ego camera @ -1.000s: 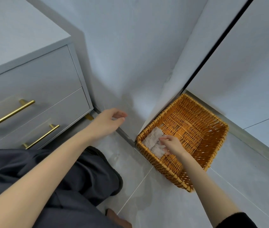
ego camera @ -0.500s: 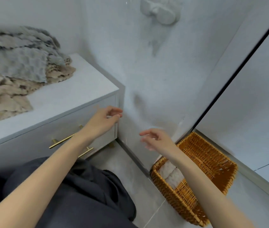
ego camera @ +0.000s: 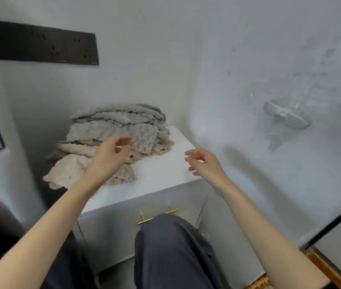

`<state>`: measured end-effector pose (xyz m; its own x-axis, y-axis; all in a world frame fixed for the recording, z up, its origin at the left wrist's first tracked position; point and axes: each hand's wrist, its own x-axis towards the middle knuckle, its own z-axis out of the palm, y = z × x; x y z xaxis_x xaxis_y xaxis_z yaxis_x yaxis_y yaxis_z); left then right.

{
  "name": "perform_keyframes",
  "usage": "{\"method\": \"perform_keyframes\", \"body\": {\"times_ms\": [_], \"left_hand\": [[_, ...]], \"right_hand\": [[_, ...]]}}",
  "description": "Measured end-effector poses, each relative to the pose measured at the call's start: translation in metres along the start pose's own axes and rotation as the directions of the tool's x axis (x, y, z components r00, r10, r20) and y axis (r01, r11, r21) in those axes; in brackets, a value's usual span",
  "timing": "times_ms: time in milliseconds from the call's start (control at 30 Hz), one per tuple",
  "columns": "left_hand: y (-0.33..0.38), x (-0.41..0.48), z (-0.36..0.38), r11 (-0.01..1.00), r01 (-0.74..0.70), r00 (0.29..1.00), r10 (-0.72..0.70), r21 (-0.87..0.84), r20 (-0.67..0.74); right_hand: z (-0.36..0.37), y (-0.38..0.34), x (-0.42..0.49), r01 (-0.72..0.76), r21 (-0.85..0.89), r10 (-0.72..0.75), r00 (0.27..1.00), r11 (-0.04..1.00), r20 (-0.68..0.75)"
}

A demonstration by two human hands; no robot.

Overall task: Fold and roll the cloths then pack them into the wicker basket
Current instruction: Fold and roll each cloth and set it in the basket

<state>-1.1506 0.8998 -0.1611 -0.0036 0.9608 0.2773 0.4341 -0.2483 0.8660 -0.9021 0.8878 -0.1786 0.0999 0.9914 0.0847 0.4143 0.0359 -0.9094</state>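
Cloths (ego camera: 119,122) sit in one stack on the left of the table (ego camera: 161,170), grey over beige, the layers too rumpled to count. Your left hand (ego camera: 111,155) hangs over the stack, fingers loosely curled and holding nothing. Your right hand (ego camera: 205,163), also relaxed and empty, hovers over the table's right edge. One wicker basket (ego camera: 258,284) peeks in at bottom right.

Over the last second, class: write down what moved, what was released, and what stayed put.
The right hand let go of the rolled cloth in the wicker basket and rose, empty, over the cabinet top. The left hand lifted toward the pile of cloths. Left hand still empty; basket still on the floor.
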Motion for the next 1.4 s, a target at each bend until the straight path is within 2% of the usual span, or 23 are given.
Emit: {"method": "perform_keyframes", "body": {"times_ms": [167,333,400,567,667,767,933,1033,1100,1233,1333,1400], "left_hand": [[-0.029,0.012,-0.030,0.979,-0.048,0.991,0.072,0.198,-0.114],[-0.052,0.032,-0.028,0.899,-0.083,0.985,0.139,0.430,-0.100],[-0.060,0.041,-0.024,0.863,-0.093,0.987,0.146,0.497,-0.070],[-0.081,0.057,-0.019,0.808,-0.057,0.995,0.091,0.586,-0.029],[-0.091,0.062,-0.018,0.775,-0.053,0.998,0.067,0.629,0.002],[-0.098,0.068,-0.022,0.749,-0.069,0.997,0.080,0.659,0.013],[-0.094,0.069,-0.025,0.751,-0.078,0.996,0.089,0.655,0.016],[-0.087,0.066,-0.023,0.758,-0.089,0.994,0.113,0.646,0.004],[-0.082,0.063,-0.021,0.760,-0.104,0.990,0.142,0.642,-0.008],[-0.074,0.055,-0.013,0.766,-0.147,0.978,0.207,0.626,-0.023],[-0.066,0.051,-0.005,0.804,-0.162,0.962,0.258,0.572,-0.090],[-0.058,0.048,0.000,0.820,-0.174,0.938,0.307,0.545,-0.163]], "right_hand": [[0.048,-0.024,0.044,0.088,-0.033,-0.087,0.995,0.996,0.052],[0.091,-0.046,0.081,0.218,-0.142,-0.210,0.975,0.966,0.065],[0.105,-0.055,0.095,0.303,-0.230,-0.295,0.953,0.925,0.071],[0.133,-0.066,0.129,0.471,-0.471,-0.464,0.875,0.746,0.140],[0.150,-0.066,0.147,0.473,-0.562,-0.474,0.866,0.679,0.157],[0.164,-0.064,0.163,0.444,-0.573,-0.489,0.868,0.689,0.085],[0.157,-0.073,0.168,0.443,-0.381,-0.508,0.857,0.812,-0.086],[0.139,-0.088,0.165,0.400,-0.127,-0.418,0.888,0.908,-0.194],[0.124,-0.100,0.161,0.384,0.037,-0.362,0.893,0.922,-0.267],[0.089,-0.112,0.150,0.396,0.270,-0.285,0.883,0.878,-0.372],[0.062,-0.113,0.137,0.358,0.608,-0.150,0.918,0.709,-0.367],[0.042,-0.107,0.131,0.325,0.706,-0.040,0.920,0.629,-0.389]]}}
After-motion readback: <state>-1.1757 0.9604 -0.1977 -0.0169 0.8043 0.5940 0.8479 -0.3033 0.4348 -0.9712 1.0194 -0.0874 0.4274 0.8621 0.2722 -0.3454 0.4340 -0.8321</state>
